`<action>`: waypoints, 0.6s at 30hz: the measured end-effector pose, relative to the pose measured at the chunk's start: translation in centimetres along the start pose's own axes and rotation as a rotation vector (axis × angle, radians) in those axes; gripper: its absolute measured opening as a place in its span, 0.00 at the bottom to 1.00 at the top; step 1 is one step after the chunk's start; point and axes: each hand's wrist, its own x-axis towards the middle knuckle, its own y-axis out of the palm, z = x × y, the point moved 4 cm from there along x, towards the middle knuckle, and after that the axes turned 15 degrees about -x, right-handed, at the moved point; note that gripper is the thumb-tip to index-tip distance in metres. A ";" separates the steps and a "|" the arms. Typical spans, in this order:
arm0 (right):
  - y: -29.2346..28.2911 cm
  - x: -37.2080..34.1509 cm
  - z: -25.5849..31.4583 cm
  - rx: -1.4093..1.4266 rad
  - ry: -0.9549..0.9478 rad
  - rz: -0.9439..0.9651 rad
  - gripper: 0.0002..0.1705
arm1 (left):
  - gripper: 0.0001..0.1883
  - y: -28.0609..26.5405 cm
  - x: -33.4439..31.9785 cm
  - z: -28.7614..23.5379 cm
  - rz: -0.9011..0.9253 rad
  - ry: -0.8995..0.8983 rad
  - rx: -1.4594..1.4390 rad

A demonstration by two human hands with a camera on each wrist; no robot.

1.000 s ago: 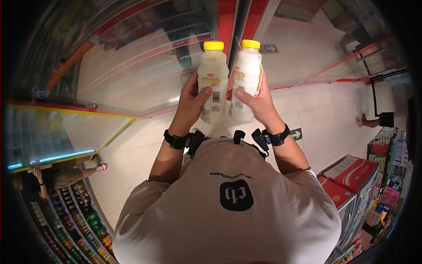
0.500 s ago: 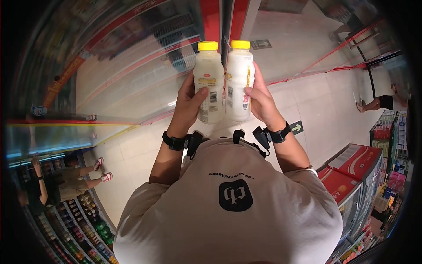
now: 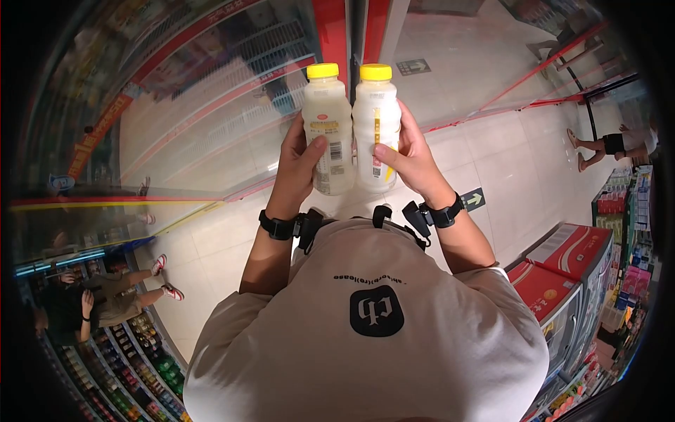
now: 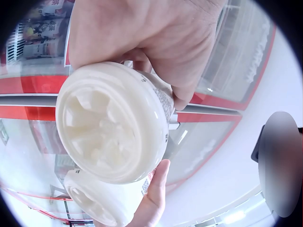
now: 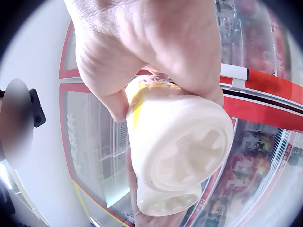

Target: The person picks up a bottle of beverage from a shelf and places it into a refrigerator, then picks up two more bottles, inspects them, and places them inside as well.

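Note:
Two yellow-capped bottles stand upright side by side in front of the person's chest in the head view. My left hand (image 3: 297, 169) grips the left bottle (image 3: 328, 141), its barcode label facing the head camera. Round the whiter right bottle (image 3: 376, 133) my right hand (image 3: 420, 163) is wrapped, thumb across its yellow label strip. From below, the left wrist view shows the ribbed base of the left bottle (image 4: 102, 127) under my left hand (image 4: 147, 38). The right wrist view has the base of the right bottle (image 5: 189, 151) beneath my right hand (image 5: 151, 42).
Glass doors with red frames (image 3: 331, 35) lie beyond the bottles. A red-topped cabinet (image 3: 562, 253) stands at the right, near shelves of goods. At the left, a person in dark clothing (image 3: 74, 309) is beside shelves (image 3: 133, 352); another person's legs (image 3: 594, 146) show at far right.
The right bottle has turned in my right hand, bringing its yellow strip round to the front, and now stands straighter. Both bottles have shifted slightly left. The person at the left shows more fully.

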 end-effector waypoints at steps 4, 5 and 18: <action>-0.1 0.0 0.0 0.010 0.028 0.014 0.51 | 0.32 -0.1 -0.1 0.1 0.000 0.005 0.002; -0.1 0.0 0.0 0.017 0.028 0.024 0.51 | 0.32 -0.1 -0.2 0.1 -0.002 0.004 -0.002; -0.1 -0.7 -1.0 0.269 0.162 0.044 0.38 | 0.27 0.5 -0.8 0.9 -0.022 -0.100 -0.094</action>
